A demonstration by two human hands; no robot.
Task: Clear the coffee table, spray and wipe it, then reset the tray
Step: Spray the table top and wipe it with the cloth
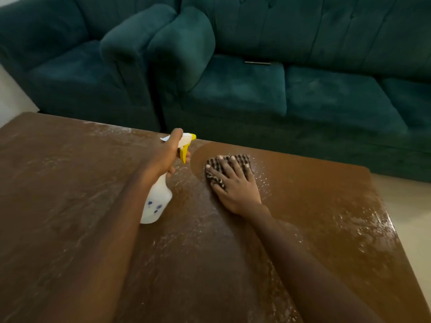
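1. The brown, glossy wooden counter (70, 183) fills the lower part of the view, and its top is streaked with whitish wet smears and specks of droplets.
2. The left hand (166, 155) grips the neck of a white plastic spray bottle (157, 201) with a yellow trigger and nozzle tip. Its fingers are curled round the neck at the trigger.
3. The spray bottle is tilted, with its base toward the person and its nozzle aimed at the far edge of the counter. I cannot tell whether the base touches the top.
4. The right hand (235, 185) lies flat with its fingers spread. It presses a dark-and-cream striped cloth (217, 166) onto the counter near the middle of the far edge, just right of the bottle's nozzle.
5. A smooth, clean-looking patch of wood sits just left of the cloth, and droplets dot the surface to its right.
6. More wet streaks glisten by the counter's right edge.
7. Beyond the far edge stand a dark green velvet sofa (326, 101) and a matching armchair (70, 73) side by side, armrests touching.
8. A slim dark object (257, 63) lies at the back of the sofa seat, too small to identify.
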